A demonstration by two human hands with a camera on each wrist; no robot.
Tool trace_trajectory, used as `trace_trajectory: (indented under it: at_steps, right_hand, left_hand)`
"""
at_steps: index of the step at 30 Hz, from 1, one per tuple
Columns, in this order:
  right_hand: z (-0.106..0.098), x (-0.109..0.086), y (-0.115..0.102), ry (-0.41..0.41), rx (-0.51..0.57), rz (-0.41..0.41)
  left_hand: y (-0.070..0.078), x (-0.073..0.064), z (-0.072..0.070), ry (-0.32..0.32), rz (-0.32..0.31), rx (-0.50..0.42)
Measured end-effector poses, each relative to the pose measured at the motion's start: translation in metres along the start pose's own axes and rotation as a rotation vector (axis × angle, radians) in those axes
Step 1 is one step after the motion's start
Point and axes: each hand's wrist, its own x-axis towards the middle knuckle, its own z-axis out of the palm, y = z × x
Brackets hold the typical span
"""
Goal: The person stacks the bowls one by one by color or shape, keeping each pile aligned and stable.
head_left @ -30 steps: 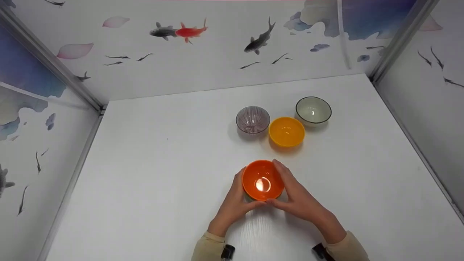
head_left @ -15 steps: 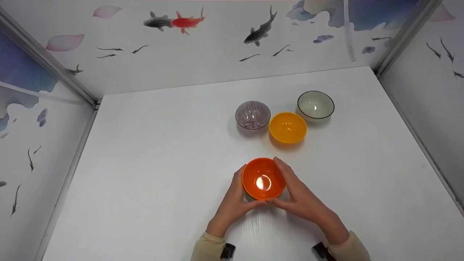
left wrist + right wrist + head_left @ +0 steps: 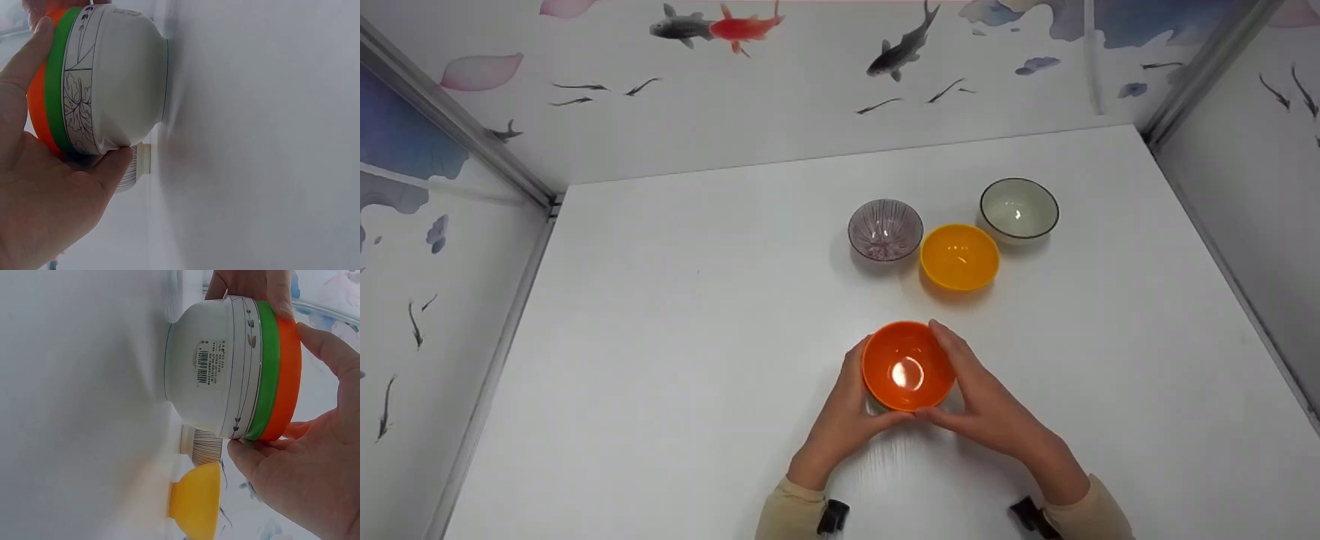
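Observation:
Both hands hold a stack of nested bowls from either side. An orange bowl (image 3: 908, 366) is on top, a green bowl (image 3: 58, 84) shows as a band below it, and a white patterned bowl (image 3: 202, 365) with a barcode label is lowest, its foot right at the tabletop. My left hand (image 3: 844, 409) curves round the stack's left side. Round the right side curves my right hand (image 3: 986, 397), its thumb meeting the left thumb at the near rim in the head view. The undersides of the two upper bowls are hidden inside the stack.
Beyond the stack on the white table (image 3: 675, 360) stand a yellow bowl (image 3: 960, 257), a ribbed purplish glass bowl (image 3: 886, 230) and a pale bowl with a dark rim (image 3: 1019, 208). Walls printed with fish (image 3: 904, 49) enclose the table's back and sides.
The head view has shifted, so the wall and far bowls sit higher in it. Both hands keep their hold on the stack, which stays nearly where it was.

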Motion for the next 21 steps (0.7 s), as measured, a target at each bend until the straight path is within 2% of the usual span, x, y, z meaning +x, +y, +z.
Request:
trace_trajectory:
  at_steps: [5,14,21]
  right_hand:
    - [-0.01,0.003,0.001,0.016,0.018,0.019]
    - [-0.056,0.029,0.014,0.214,0.093,0.175]
    - [-0.077,0.054,0.029,0.282,0.083,0.26]
  left_hand:
    - [0.001,-0.001,0.0,0.002,-0.005,0.006]
    - [0.003,-0.002,0.002,0.005,-0.017,-0.003]
    - [0.004,-0.002,-0.001,-0.003,-0.04,-0.027]
